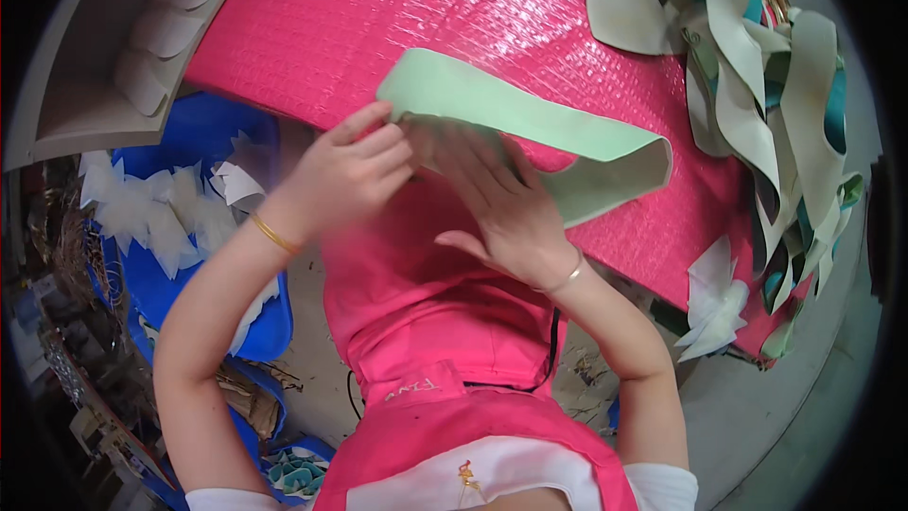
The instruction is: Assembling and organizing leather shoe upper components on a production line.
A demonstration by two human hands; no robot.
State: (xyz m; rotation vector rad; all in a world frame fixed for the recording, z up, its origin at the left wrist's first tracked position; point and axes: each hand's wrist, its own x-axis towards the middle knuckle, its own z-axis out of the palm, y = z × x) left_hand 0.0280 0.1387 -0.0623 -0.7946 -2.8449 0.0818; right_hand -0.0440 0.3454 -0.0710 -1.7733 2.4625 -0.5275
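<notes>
A pale green band of flat, flexible material (530, 114) is bent into a loop at the near edge of the pink table, with a lighter inner face. Its left end meets my left hand (355, 170), whose thumb and fingers are pinched on it, slightly blurred. Against the loop's near side, my right hand (511, 213) lies with fingers stretched out and thumb apart. The fingertips of my right hand sit in shadow beneath the band, so their exact contact is partly hidden.
Shiny pink sheeting covers the table (312, 28). Long cream and teal strips (738, 47) are heaped at the far right. White translucent pieces (714, 308) hang at the right edge. On the left stand a blue bin (274, 322) and a shelf (95, 38) with pale pieces.
</notes>
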